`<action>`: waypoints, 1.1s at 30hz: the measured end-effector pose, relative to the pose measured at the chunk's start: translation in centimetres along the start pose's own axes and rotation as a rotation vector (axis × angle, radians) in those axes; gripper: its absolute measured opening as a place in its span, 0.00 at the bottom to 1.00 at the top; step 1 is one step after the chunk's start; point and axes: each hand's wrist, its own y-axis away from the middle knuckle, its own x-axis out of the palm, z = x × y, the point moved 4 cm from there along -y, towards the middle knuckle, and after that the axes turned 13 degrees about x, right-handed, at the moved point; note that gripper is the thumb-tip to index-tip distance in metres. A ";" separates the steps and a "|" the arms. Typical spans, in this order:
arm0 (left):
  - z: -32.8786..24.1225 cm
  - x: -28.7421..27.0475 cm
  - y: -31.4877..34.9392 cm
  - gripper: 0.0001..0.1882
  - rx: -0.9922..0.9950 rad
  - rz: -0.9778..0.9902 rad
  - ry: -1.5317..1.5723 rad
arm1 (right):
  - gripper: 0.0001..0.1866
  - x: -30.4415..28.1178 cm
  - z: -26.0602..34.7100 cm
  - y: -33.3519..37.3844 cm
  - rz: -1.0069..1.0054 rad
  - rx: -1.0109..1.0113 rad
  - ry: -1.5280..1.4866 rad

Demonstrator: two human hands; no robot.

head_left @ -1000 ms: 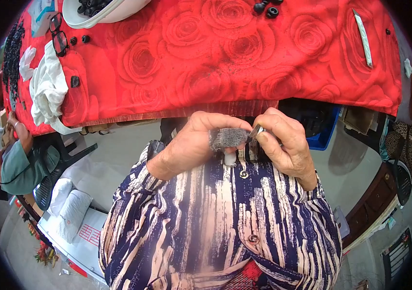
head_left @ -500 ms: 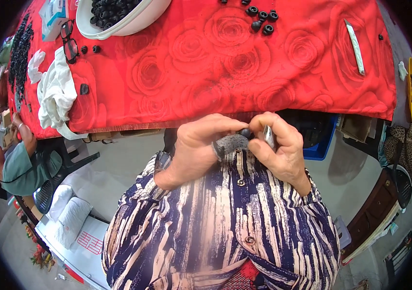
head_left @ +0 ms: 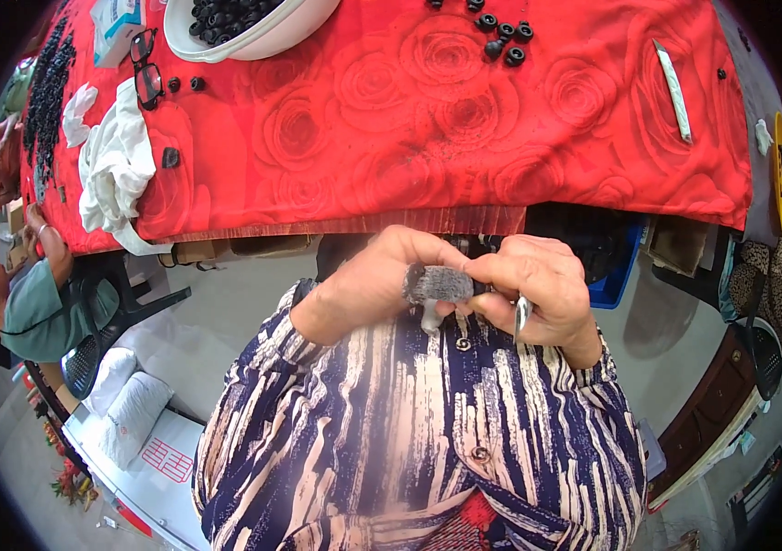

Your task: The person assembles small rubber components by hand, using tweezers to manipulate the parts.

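Close to my body, just off the table's near edge, my two hands meet fingertip to fingertip. My left hand (head_left: pixel 368 280) is closed, its thumb in a grey cloth finger cover (head_left: pixel 440 285). A small round black part sits between its fingers, now mostly hidden behind the cover and fingertips; only a dark edge shows. My right hand (head_left: pixel 538 286) is closed around a slim, shiny silver metal tool (head_left: pixel 523 317), which sticks out below the fingers; its kind cannot be made out. The right fingertips touch the end of the cover.
A red rose-patterned cloth (head_left: pixel 336 156) covers the table. On it are a white bowl (head_left: pixel 267 41) of black parts, several loose black parts (head_left: pixel 506 32), glasses (head_left: pixel 147 73), a white cloth (head_left: pixel 116 165) and a white strip (head_left: pixel 673 92). A person (head_left: pixel 33 294) sits at the left.
Both hands have come slightly lower. My left hand has turned, so the covered thumb now hides the black part that showed earlier. The silver tool now points more downward.
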 end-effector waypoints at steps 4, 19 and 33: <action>0.5 -0.1 -0.4 0.08 -0.060 0.053 -0.012 | 0.15 0.1 -0.8 0.5 0.061 -0.035 -0.040; 0.8 0.4 0.0 0.11 0.207 -0.043 0.060 | 0.21 0.1 0.9 1.3 -0.231 -0.120 0.182; -0.3 1.1 0.2 0.11 0.206 -0.152 -0.129 | 0.11 -0.3 -0.6 2.2 -0.060 0.517 -0.194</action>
